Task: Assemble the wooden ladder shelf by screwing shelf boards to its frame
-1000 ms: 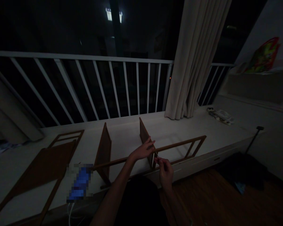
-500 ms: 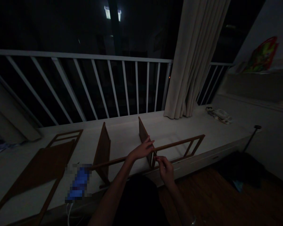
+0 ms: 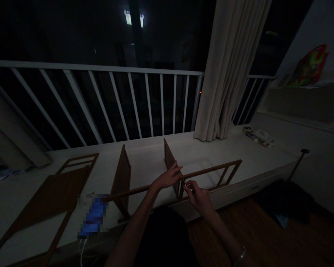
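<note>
A slim brown wooden frame [image 3: 211, 171] of thin rails stands on edge near the front edge of the pale, smooth ledge [image 3: 150, 154]. Two flat upright boards cross it. The left hand [image 3: 168, 178] lies over the top front corner of the right board [image 3: 169, 158], fingers stretched; whether it grips, I cannot tell. The right hand [image 3: 199, 194] pinches a thin piece [image 3: 184, 182] at that joint, too dark to identify. The left board [image 3: 122, 177] stands apart. A flat brown panel [image 3: 51, 196] lies at the ledge's left end.

dim room, white railing [image 3: 100, 68], pale curtain [image 3: 228, 66]
</note>
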Tool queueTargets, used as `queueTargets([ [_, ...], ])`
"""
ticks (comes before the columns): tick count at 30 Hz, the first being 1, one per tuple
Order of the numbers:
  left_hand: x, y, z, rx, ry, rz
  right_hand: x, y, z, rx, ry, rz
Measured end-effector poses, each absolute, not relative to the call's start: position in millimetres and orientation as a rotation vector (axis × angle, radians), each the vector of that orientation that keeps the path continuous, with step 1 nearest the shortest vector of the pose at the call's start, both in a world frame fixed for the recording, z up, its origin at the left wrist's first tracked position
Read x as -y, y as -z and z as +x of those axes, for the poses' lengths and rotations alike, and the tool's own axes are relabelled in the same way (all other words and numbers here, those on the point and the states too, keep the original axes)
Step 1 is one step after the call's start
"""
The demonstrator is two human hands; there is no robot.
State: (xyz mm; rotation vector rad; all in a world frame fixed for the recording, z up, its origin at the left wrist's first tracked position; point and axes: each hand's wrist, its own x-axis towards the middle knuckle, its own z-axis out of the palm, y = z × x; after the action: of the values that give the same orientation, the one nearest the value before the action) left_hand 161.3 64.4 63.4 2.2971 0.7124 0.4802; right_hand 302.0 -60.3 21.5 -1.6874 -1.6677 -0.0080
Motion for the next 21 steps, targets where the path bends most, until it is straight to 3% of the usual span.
queueTargets([
  [21, -66, -59, 161, -0.689, -0.516, 2.334, 61, -24, 278, 1.658, 0.361, -2.064],
])
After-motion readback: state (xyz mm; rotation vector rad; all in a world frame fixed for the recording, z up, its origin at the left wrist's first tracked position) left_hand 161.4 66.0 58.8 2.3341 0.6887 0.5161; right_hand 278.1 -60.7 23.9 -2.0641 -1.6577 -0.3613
